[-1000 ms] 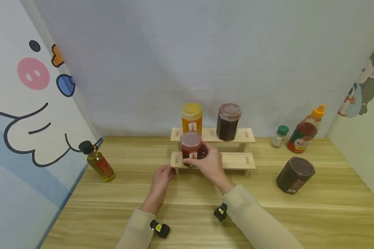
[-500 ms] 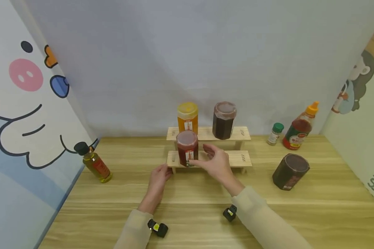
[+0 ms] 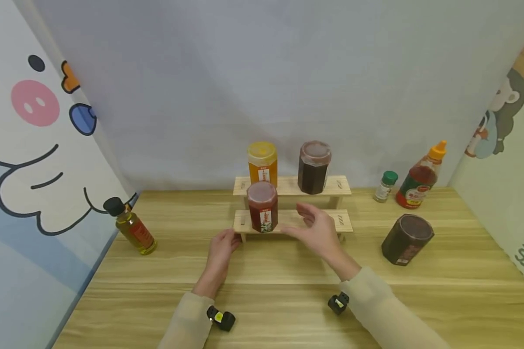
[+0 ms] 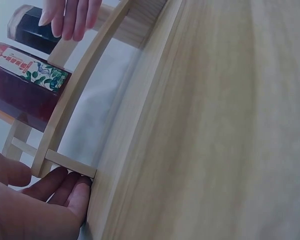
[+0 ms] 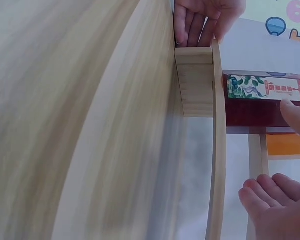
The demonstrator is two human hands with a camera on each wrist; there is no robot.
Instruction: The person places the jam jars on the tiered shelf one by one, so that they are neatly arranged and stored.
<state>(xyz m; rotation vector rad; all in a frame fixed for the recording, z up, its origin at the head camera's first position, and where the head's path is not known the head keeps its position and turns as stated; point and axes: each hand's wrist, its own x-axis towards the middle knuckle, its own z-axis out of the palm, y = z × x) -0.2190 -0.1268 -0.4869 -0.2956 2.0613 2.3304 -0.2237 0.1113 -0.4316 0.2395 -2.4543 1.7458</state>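
A hexagonal jar of dark red jam (image 3: 262,208) stands upright at the left of the lower step of a two-tier wooden rack (image 3: 305,220). My right hand (image 3: 316,230) is just right of that jar and apart from it, thumb and fingers spread with nothing between them. At the rack's lower left end my left hand (image 3: 221,249) holds the plank's end, thumb at the board and fingers below it against the leg (image 4: 70,164). On the upper step stand a yellow-orange jar (image 3: 262,165) and a dark jar (image 3: 314,167).
A dark hexagonal jar (image 3: 407,240) stands on the table at the right. Behind it are a green-capped shaker (image 3: 385,187) and a red sauce bottle (image 3: 420,179). An oil bottle (image 3: 135,230) stands at the left. A pale wall (image 3: 201,97) rises behind the rack.
My right hand has let go of the red jam jar and drawn away to the right, its fingers spreading. The jar stays on the lower step; my left hand keeps its place at the rack.
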